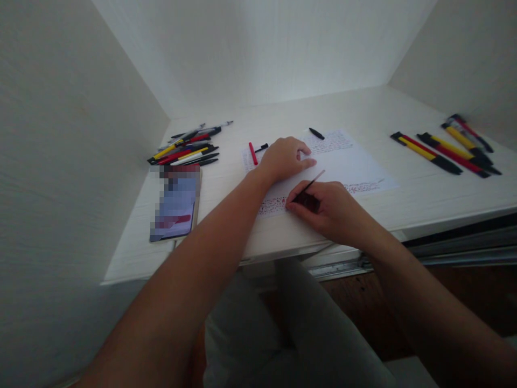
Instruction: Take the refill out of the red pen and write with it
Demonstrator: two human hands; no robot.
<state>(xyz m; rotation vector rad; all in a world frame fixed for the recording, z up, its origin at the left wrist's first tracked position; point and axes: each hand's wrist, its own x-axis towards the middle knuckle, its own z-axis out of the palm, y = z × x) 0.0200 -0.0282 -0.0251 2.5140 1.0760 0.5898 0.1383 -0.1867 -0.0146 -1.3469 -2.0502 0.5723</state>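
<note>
A sheet of white paper (343, 161) lies on the desk, with lines of small dark and red marks near its edges. My left hand (286, 157) rests on the paper, fingers loosely bent and thumb apart, holding nothing visible. Nearer the front edge, my right hand (323, 207) pinches a thin pen refill (313, 182), dark below and paler at its raised end. Its lower tip is hidden by my fingers, close to the marks. Beside my left wrist lie a red pen part (252, 153) and a small black piece (262, 147). Another short black pen part (316, 133) sits at the paper's far edge.
A heap of pens (188, 148) lies at the desk's left, behind a phone (175, 202) with a blurred screen. Several thick yellow, red and black pens (428, 153) lie at the right. White walls (274, 54) enclose the desk (226, 188) on three sides.
</note>
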